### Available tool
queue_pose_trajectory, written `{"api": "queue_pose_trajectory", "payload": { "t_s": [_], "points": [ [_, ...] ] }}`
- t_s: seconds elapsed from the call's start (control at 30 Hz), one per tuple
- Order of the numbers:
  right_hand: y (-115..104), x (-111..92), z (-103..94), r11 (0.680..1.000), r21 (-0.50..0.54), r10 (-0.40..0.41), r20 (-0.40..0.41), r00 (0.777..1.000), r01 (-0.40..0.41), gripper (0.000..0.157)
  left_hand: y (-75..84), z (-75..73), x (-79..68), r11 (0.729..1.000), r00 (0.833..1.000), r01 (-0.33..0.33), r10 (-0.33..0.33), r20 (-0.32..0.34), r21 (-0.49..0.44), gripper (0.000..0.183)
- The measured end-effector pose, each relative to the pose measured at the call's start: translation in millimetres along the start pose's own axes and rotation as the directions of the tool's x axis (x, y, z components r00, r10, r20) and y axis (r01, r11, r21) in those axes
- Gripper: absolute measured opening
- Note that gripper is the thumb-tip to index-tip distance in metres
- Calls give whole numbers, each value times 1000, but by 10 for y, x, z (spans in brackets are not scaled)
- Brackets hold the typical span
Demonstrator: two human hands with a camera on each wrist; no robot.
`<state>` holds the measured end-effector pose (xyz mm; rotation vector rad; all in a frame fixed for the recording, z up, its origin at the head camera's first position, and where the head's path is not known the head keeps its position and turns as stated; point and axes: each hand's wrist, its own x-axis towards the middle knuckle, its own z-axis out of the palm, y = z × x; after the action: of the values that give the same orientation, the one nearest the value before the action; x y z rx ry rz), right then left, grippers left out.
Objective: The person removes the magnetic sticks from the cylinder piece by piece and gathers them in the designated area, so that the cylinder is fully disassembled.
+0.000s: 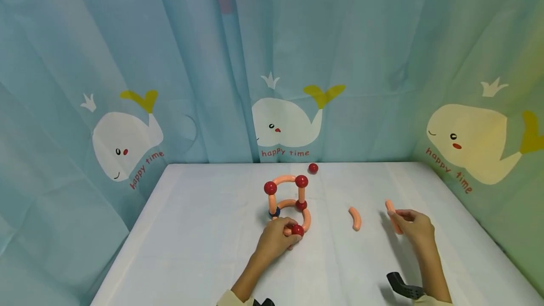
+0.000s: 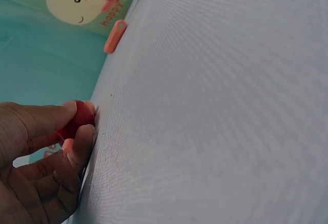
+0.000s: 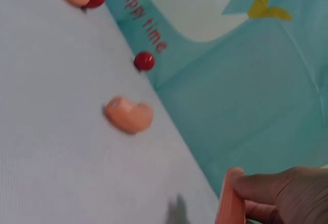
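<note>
In the head view, a frame of orange rods and balls stands mid-table, with a curved rod point(image 1: 285, 178) joining two raised red balls across its top. A dark blue ball point(image 1: 275, 212) sits at its left base. My left hand point(image 1: 275, 237) pinches a red ball point(image 1: 297, 230) at the frame's front corner, between thumb and fingers in the left wrist view. Over the table's right side, my right hand point(image 1: 416, 228) grips an orange rod point(image 1: 390, 206) by its side, with a shadow below. The rod's lower part is partly covered by the fingers.
A loose curved orange rod point(image 1: 355, 219) lies between the frame and my right hand. Behind the frame, a single red ball point(image 1: 313, 168) rests near the back edge of the white table point(image 1: 191, 249). A whale-print curtain point(image 1: 374, 60) surrounds the back and sides.
</note>
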<state>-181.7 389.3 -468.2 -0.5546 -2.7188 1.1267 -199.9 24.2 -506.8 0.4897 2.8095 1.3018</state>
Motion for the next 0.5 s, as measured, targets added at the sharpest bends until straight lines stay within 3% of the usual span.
{"api": "queue_pose_trajectory", "payload": {
  "t_s": [0.27, 0.5],
  "points": [
    [145, 10, 41, 997, -66, 41, -41, 998, -43, 48, -2, 15, -6, 999, 1000, 24, -24, 9, -40, 32],
    [144, 37, 104, 987, -126, 102, -5, 995, -102, 48, -13, 12, -4, 999, 1000, 14, -14, 7, -38, 31]
  ]
}}
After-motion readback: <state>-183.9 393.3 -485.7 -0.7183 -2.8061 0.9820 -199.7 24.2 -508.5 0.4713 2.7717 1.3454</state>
